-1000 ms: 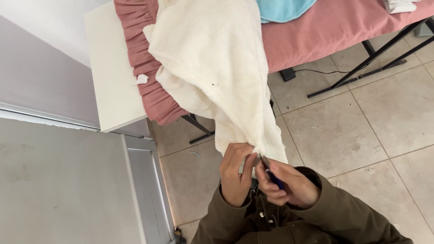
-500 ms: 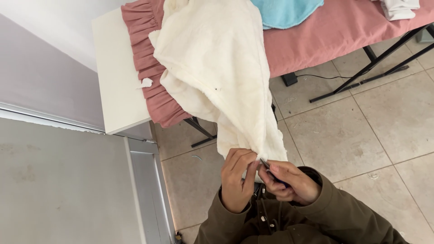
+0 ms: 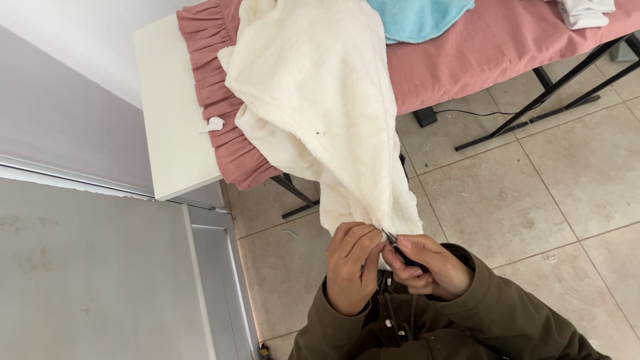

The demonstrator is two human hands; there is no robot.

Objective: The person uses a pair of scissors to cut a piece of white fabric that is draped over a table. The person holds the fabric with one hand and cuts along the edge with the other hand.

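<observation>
Cream fleece cloth (image 3: 313, 113), left hand (image 3: 351, 267) pinching (hem)

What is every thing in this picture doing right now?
Cream fleece cloth: draped off the table, its low corner pinched.
Left hand: gripping the cloth's corner.
Right hand: closed on a small dark tool at the cloth.
Pink ruffled cover: spread over the table.
Blue cloth: lying on the cover.

Hands (image 3: 393, 267) on cream cloth (image 3: 320, 107) (w/ snips (image 3: 400, 250))
</observation>
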